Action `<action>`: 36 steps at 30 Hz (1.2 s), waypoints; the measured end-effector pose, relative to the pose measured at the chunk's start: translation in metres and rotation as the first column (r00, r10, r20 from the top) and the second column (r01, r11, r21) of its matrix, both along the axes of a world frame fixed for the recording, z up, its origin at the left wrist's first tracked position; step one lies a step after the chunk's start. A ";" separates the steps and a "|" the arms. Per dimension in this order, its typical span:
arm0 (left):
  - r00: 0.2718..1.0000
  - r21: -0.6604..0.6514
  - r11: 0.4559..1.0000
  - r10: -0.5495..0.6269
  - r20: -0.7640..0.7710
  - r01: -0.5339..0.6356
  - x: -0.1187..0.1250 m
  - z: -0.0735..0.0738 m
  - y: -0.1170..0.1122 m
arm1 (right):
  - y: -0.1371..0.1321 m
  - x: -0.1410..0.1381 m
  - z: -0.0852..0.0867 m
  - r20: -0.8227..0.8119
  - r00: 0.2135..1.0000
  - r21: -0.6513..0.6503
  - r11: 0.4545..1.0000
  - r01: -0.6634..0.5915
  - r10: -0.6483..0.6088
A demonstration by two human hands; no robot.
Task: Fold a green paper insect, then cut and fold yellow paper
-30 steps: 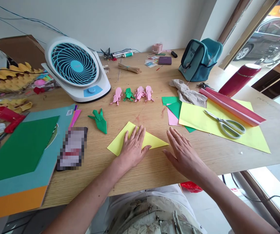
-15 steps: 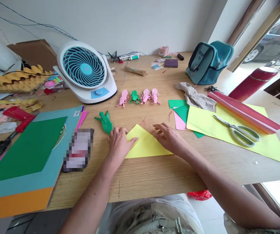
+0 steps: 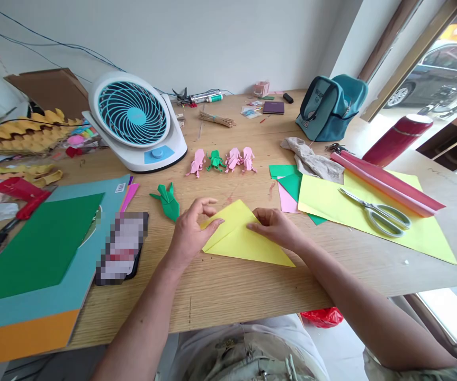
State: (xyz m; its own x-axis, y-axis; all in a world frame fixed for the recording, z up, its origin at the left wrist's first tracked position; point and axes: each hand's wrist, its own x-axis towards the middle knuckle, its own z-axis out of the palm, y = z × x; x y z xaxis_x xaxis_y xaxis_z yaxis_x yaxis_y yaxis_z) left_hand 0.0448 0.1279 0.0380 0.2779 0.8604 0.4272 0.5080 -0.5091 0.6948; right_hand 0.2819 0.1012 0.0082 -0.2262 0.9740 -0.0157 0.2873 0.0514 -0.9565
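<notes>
A folded sheet of yellow paper (image 3: pixel 248 238) lies on the wooden table in front of me, with a peaked far corner and a crease line towards its left. My left hand (image 3: pixel 192 227) grips its left edge, thumb on top, while the forefinger is raised apart. At the right edge my right hand (image 3: pixel 274 225) pinches the paper between thumb and curled fingers. Close beyond my left hand is a green folded paper figure (image 3: pixel 168 202). Farther back stands a row of small folded figures, including a green one (image 3: pixel 215 160) and a pink one (image 3: pixel 233 159).
Scissors (image 3: pixel 379 214) lie on yellow sheets (image 3: pixel 422 241) at right, near a red roll (image 3: pixel 387 182) and red flask (image 3: pixel 399 138). On the left are a phone (image 3: pixel 123 248), stacked coloured sheets (image 3: pixel 41 243) and a fan (image 3: pixel 136 116). A teal bag (image 3: pixel 331 108) stands behind.
The yellow paper has turned, and its near right corner now shows beyond my right hand. My right fingers have closed on its edge. My left fingers have lifted and curled.
</notes>
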 end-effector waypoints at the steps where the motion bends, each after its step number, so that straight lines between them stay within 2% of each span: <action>1: 0.998 0.027 0.999 0.037 0.060 -0.039 -0.002 0.000 0.001 | 0.000 0.001 0.002 -0.085 0.996 -0.044 0.999 0.013 -0.017; 2: 0.989 0.029 0.996 0.076 0.130 -0.081 -0.004 0.000 0.003 | 0.000 0.001 0.003 -0.177 0.983 -0.085 0.996 0.036 -0.051; 4: 0.956 -0.070 0.992 0.124 0.265 -0.109 -0.007 -0.003 0.008 | 0.001 0.002 0.006 -0.332 0.933 -0.148 0.985 0.091 -0.136; 6: 0.925 -0.244 0.970 0.089 0.368 0.003 -0.006 -0.006 0.010 | 0.003 0.003 0.007 -0.419 0.884 -0.184 0.973 0.138 -0.205; 8: 0.894 -0.384 0.907 0.019 0.448 0.173 0.000 -0.010 0.008 | 0.004 0.004 0.006 -0.456 0.854 -0.214 0.962 0.168 -0.250; 10: 0.865 -0.467 0.841 -0.005 0.501 0.275 0.008 -0.013 0.003 | 0.004 0.004 0.005 -0.475 0.837 -0.242 0.954 0.174 -0.273; 13: 0.861 -0.563 0.785 0.078 0.503 0.258 0.018 -0.018 -0.003 | 0.002 0.002 0.003 -0.513 0.815 -0.262 0.953 0.150 -0.270; 17: 0.869 -0.629 0.750 0.157 0.470 0.205 0.021 -0.023 -0.006 | -0.002 -0.003 0.005 -0.541 0.803 -0.280 0.954 0.108 -0.250; 20: 0.860 -0.633 0.748 0.174 0.479 0.202 0.021 -0.025 -0.005 | -0.004 -0.005 0.008 -0.516 0.821 -0.299 0.949 0.096 -0.246; 23: 0.830 -0.611 0.774 0.224 0.510 0.167 0.020 -0.024 -0.004 | -0.005 -0.006 0.008 -0.501 0.825 -0.301 0.947 0.115 -0.260; 27: 0.769 -0.563 0.807 0.242 0.591 0.179 0.017 -0.022 -0.001 | -0.004 -0.005 0.007 -0.516 0.821 -0.271 0.956 0.115 -0.245; 36: 0.694 -0.526 0.846 0.328 0.641 0.087 0.014 -0.017 0.002 | -0.006 -0.004 0.009 -0.474 0.869 -0.239 0.971 0.026 -0.140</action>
State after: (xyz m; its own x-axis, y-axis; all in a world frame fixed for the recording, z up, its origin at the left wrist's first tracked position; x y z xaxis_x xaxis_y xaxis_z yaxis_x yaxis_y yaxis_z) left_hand 0.0592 0.1301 0.0210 -0.0377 0.9986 -0.0359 -0.1883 0.0282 0.9817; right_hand 0.2774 0.0952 0.0173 -0.1795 0.9739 -0.1392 -0.2211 -0.1778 -0.9589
